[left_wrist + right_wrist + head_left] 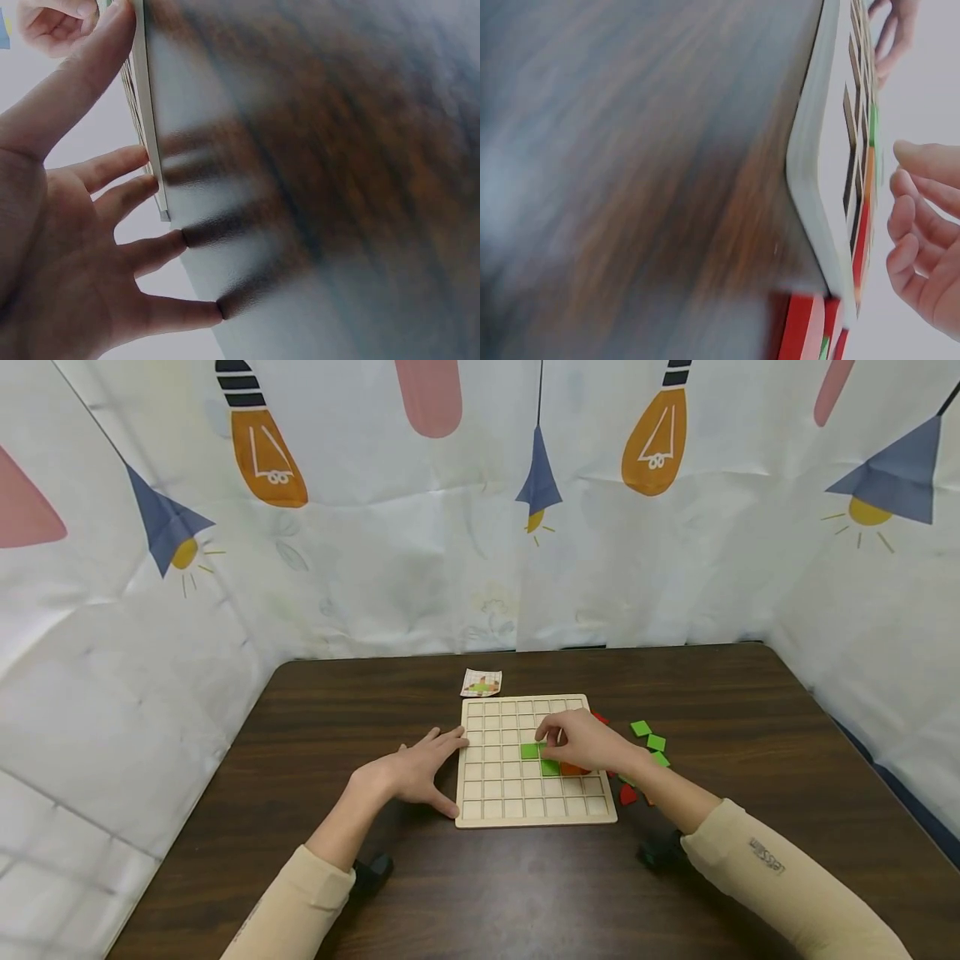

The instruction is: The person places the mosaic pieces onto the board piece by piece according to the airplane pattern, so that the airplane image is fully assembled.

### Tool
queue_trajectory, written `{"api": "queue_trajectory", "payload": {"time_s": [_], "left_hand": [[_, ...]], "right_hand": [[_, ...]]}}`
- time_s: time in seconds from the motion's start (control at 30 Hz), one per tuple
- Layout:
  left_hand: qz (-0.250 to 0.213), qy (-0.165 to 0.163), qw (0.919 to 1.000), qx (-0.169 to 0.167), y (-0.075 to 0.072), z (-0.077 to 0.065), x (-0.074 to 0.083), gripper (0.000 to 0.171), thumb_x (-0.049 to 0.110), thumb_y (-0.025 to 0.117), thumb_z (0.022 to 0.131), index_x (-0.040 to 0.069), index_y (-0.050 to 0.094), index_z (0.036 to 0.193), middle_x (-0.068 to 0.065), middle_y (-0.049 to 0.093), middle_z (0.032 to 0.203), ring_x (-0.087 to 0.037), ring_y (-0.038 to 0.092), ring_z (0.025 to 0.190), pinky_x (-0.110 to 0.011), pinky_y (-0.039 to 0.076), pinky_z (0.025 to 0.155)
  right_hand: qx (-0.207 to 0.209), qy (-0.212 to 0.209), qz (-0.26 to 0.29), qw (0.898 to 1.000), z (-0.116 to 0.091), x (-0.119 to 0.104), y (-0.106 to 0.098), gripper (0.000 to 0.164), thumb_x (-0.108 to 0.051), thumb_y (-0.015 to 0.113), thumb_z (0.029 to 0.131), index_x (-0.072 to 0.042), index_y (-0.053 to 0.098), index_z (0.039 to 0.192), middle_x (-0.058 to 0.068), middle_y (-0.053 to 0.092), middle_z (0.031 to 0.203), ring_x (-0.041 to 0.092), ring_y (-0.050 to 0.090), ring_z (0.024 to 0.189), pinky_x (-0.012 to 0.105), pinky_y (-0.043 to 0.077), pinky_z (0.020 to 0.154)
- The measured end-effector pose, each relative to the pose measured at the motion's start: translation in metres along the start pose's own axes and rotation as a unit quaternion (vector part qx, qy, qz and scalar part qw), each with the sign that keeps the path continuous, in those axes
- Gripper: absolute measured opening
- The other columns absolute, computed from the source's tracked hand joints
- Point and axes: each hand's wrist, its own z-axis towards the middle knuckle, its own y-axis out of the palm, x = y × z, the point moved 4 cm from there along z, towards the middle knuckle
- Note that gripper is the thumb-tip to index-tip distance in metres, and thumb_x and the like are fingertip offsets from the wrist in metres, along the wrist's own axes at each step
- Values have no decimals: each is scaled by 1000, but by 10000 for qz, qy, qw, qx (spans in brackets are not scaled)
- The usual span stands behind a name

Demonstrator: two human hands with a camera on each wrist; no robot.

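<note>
From the board's (498,789) centre, here's the clock: pale wood is shown, ruled into squares by darker lines. Bright green is flashed by two tiles (529,751) at the middle; orange is shown by a piece (573,769) at three. Farther out at three, the green is repeated by loose tiles (656,742); red is flashed by a chip (627,794) at four. At eleven, a white card (481,683) is printed in green and reddish orange. Dark brown, the table (367,693) is streaked darker. Twelve: the white curtain (375,568) is patterned with orange bulbs (656,439), blue lamps (537,477) tipped yellow, pink shapes (430,397). Cream is seen on sleeves (787,893) at eight and four.
</note>
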Motion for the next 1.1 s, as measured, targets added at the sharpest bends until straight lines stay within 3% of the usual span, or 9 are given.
{"api": "queue_trajectory", "payload": {"time_s": [0.7,1.1], "left_hand": [[178,-77,9998,-50,1,0,2,113,50,90,77,17,26,164,-5,9,172,-38,2,156,-79,12,110],[192,-103,9997,-75,1,-1,1,114,50,89,77,17,25,165,-5,8,172,-38,2,156,-78,12,111]], "right_hand": [[663,787,37,9947,-48,54,-53,21,-12,75,95,-2,72,113,0,64,87,18,58,76,32,51,66],[828,1200,30,9893,-69,87,-72,24,-15,75,96,0,71,115,2,65,90,20,60,77,32,51,66]]}}
